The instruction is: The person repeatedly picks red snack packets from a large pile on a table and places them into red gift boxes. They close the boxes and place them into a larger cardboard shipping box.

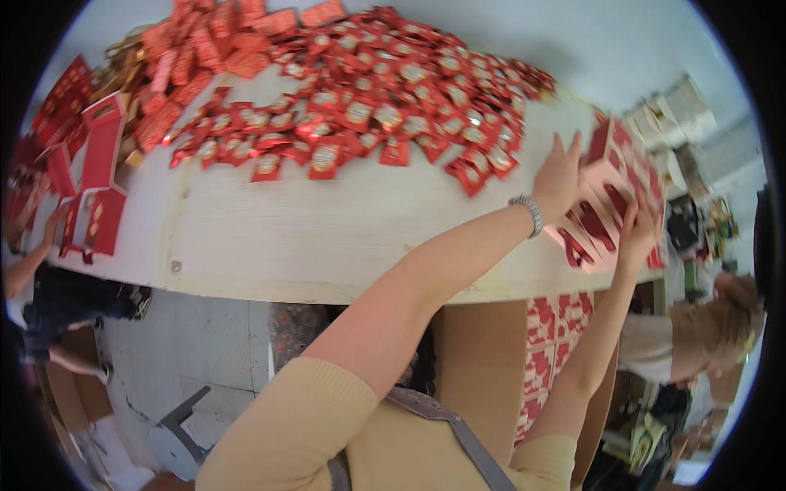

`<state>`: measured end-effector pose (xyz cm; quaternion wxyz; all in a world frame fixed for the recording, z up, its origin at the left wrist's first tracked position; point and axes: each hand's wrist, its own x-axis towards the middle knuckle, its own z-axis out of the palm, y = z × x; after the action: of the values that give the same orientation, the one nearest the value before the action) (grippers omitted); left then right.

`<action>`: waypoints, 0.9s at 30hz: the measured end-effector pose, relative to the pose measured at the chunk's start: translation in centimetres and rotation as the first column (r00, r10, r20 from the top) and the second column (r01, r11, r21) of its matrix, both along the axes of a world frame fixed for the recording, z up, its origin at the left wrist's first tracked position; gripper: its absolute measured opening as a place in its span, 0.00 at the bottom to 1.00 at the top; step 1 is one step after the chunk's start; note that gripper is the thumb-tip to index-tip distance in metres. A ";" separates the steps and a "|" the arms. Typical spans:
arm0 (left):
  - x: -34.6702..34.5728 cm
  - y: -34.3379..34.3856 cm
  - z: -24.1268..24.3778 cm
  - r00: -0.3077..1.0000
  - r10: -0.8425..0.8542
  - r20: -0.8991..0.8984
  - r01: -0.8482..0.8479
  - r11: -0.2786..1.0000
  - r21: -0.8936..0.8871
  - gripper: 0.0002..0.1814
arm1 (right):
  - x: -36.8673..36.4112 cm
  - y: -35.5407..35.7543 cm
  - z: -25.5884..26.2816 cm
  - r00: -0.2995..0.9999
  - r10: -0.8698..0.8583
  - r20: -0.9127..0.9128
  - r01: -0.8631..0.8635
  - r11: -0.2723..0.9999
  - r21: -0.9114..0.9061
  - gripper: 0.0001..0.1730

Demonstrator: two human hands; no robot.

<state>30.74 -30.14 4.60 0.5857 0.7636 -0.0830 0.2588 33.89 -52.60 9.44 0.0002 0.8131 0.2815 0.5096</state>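
Observation:
At the right end of the table, a tight row of red-and-pink patterned gift boxes [620, 184] stands with its dark red ribbon handles [594, 224] facing me. My right hand [638, 230] grips the row at its near right side. Against the left side of the boxes is my left hand [556, 178], fingers stretched out and a metal bracelet on the wrist. Its thumb is out of sight, so I cannot tell whether it grips them. Left of it, a large heap of small red sachets [393, 92] with pale labels covers the back of the white table [319, 233].
A cardboard carton [476, 362] below the table edge holds similar patterned boxes [540, 350]. Orange-red packets [202, 49] are piled at the back left. Beside an open red box [104, 215] works another person's hand [54, 224]. Someone else [694, 344] stands at right.

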 end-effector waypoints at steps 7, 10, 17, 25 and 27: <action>-16.9 32.6 -6.6 0.795 0.577 0.184 -0.551 0.562 0.616 0.35 | -2.9 -2.4 -0.7 0.972 -0.212 -0.106 0.223 0.970 0.100 0.17; -35.6 51.5 -6.3 0.016 0.833 0.554 -0.412 -0.499 0.762 0.45 | -3.3 3.8 -2.1 0.993 -0.097 0.064 0.081 0.973 0.215 0.05; -50.7 57.1 -8.6 0.128 0.990 0.052 -0.343 -0.005 0.939 0.19 | -4.7 40.6 -6.2 0.583 0.771 -0.258 -0.692 0.637 0.339 0.05; -40.4 34.2 -2.2 0.633 0.763 -0.131 -0.280 0.383 0.880 0.19 | -0.3 66.5 -8.0 0.497 0.510 -0.702 -0.464 0.840 0.282 0.17; -38.3 31.9 -0.7 0.748 0.582 -0.318 0.018 0.462 0.887 0.29 | 0.6 70.5 -9.9 0.550 0.437 -0.712 -0.449 0.873 0.189 0.23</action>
<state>-7.59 1.72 3.88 0.0746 0.9890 0.1226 0.0347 34.51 17.93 -0.48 -0.2350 0.8497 0.4565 0.1197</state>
